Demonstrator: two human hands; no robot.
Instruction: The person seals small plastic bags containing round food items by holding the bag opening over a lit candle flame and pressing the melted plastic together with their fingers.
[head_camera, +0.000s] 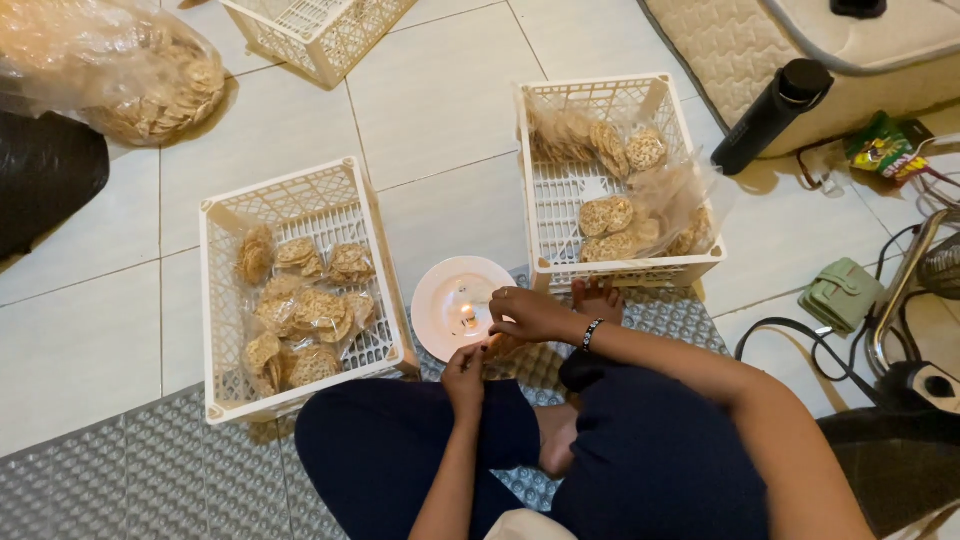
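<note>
I sit cross-legged on the floor. My right hand (530, 312) and my left hand (463, 375) meet at the near rim of a round white plate (440, 285). A small candle flame (467, 312) burns on the plate. The fingers of both hands are drawn together beside the flame; whatever is pinched between them is too small to make out. A white plastic basket (215, 300) on the left holds several clear packets of round crackers. A second white basket (545, 200) on the right holds loose crackers and open clear bags.
A big clear bag of crackers (130, 70) and a black bag (40, 170) lie at the top left. A third basket (320, 30) stands at the top. A black bottle (770, 115), green wallet (840, 295), cables (800, 340) and mattress (740, 40) are on the right. A silver mat (120, 470) lies under me.
</note>
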